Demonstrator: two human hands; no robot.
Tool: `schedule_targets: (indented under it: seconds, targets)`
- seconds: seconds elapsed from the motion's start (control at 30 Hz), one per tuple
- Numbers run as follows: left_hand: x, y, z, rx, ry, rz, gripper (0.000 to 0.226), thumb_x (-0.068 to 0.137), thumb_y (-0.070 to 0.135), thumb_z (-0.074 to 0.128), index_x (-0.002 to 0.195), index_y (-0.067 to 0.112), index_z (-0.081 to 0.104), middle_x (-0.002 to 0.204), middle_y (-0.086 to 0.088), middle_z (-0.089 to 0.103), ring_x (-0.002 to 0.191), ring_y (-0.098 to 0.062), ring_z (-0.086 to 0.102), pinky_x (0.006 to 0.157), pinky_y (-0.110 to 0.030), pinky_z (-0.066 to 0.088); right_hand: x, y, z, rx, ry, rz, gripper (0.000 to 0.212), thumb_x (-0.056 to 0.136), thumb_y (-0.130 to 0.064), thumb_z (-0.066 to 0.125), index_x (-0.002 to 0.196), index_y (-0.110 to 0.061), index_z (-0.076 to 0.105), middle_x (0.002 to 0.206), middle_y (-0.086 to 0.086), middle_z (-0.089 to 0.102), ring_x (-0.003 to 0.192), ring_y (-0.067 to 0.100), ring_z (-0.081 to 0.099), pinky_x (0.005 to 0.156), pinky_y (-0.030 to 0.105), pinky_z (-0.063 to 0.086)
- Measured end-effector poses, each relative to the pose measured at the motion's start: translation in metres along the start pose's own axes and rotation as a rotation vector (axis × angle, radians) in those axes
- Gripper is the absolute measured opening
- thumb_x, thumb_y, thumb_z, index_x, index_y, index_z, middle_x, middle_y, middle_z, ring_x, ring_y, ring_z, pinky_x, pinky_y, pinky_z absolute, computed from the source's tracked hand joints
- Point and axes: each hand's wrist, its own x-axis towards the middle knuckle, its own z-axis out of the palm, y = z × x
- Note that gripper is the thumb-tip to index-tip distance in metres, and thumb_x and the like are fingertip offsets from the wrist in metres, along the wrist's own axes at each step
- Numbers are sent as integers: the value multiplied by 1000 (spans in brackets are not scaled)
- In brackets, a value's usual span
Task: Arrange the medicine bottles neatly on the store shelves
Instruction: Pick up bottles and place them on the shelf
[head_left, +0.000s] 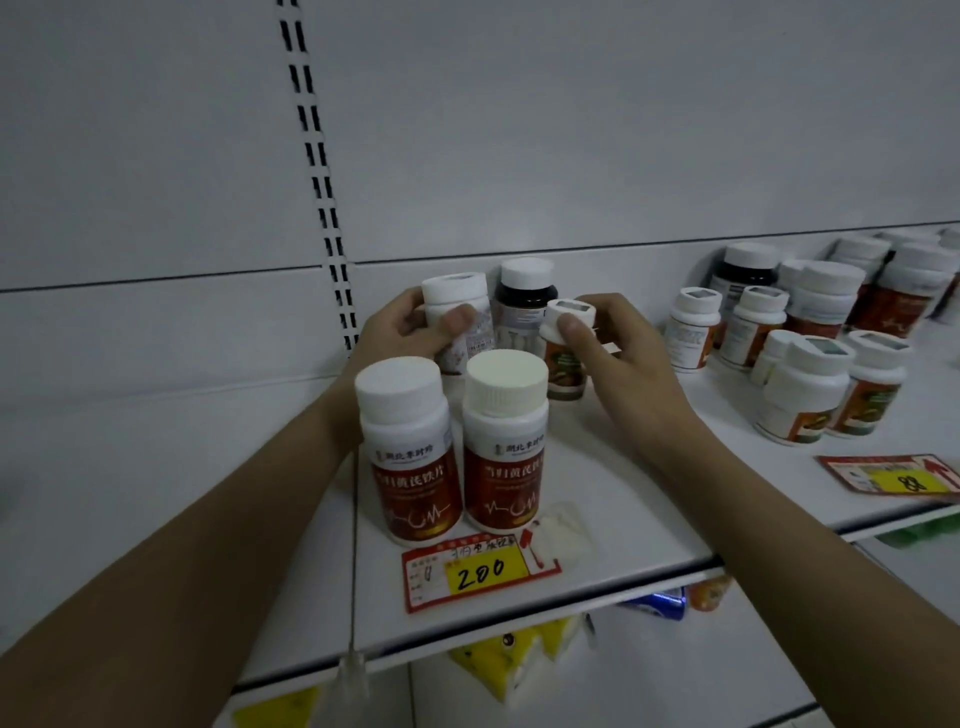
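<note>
Head view, centre of frame: left hand (402, 327) wrapped around a white-capped, white-bodied plastic bottle with a pale printed label (460, 322), thumb across its front, bottle upright and apparently resting on the white metal shelf (639, 519). Right hand (608, 343) closed on a small white-capped bottle with an orange-and-green label (563, 345), thumb pressed on the cap, long axis tipped so the cap leans toward frame left; base seems at or just above the shelf. Between and behind these two, a dark-bodied bottle with a white cap (524, 301), upright against the back panel. Nearer the camera, two tall red-labelled white bottles (452, 447) side by side behind a yellow-and-red price tag (480, 569). At right of frame, well apart, an unsorted cluster of similar white-capped bottles (810, 343). Likely next: righting the tilted bottle, a job for the right hand already gripping it, then lining it up beside the dark one.
</note>
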Motion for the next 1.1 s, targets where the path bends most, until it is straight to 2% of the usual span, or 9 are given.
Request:
schedule_targets:
  seconds: [0.2, 0.3, 0.5, 0.67, 0.8, 0.97, 1.1]
  targets:
    - [-6, 9, -7, -54, 0, 51, 65, 77, 60, 55, 124, 16, 56, 109, 9, 72, 98, -5, 68, 74, -20, 57, -3, -6, 1, 59, 63, -28, 9, 99, -41, 52, 102, -38, 59, 102, -10, 67, 96, 3, 63, 70, 10, 50]
    - [-9, 12, -6, -89, -3, 58, 44, 82, 53, 52, 111, 21, 60, 93, 18, 74, 90, -1, 70, 66, -12, 53, -5, -7, -2, 68, 85, -24, 10, 99, -42, 51, 102, -38, 60, 102, -9, 67, 96, 6, 65, 73, 18, 54]
    - [-11, 15, -3, -71, -16, 70, 27, 87, 48, 51, 97, 24, 59, 85, 22, 73, 82, 4, 69, 62, -9, 50, -7, -7, -2, 54, 92, -20, 15, 96, -44, 52, 102, -33, 61, 100, -2, 68, 95, 13, 66, 78, 28, 58]
    - [-12, 15, -2, -94, -34, 78, 37, 83, 51, 53, 105, 22, 60, 91, 18, 74, 87, -1, 70, 65, -10, 51, -7, -7, 0, 29, 76, -15, 12, 95, -46, 53, 100, -37, 60, 99, -8, 67, 96, 9, 65, 74, 21, 54]
    - [-12, 16, -2, -78, -24, 76, 33, 83, 53, 53, 98, 25, 61, 89, 17, 74, 85, -1, 70, 65, -11, 51, -6, -7, 0, 22, 72, -17, 7, 96, -44, 54, 98, -39, 58, 99, -10, 67, 96, 8, 65, 74, 20, 53]
    - [-11, 14, -3, -67, -17, 71, 39, 80, 58, 54, 101, 27, 62, 94, 14, 74, 90, -5, 70, 68, -14, 53, -6, -7, 0, 12, 76, -18, 5, 96, -44, 54, 97, -40, 57, 100, -11, 66, 96, 7, 64, 69, 17, 53]
    - [-11, 15, -3, -47, -13, 76, 39, 79, 62, 53, 98, 29, 62, 93, 17, 74, 89, -3, 69, 67, -12, 52, -5, -6, -1, 13, 82, -8, 13, 96, -44, 54, 102, -34, 59, 101, -9, 67, 96, 6, 64, 68, 14, 52]
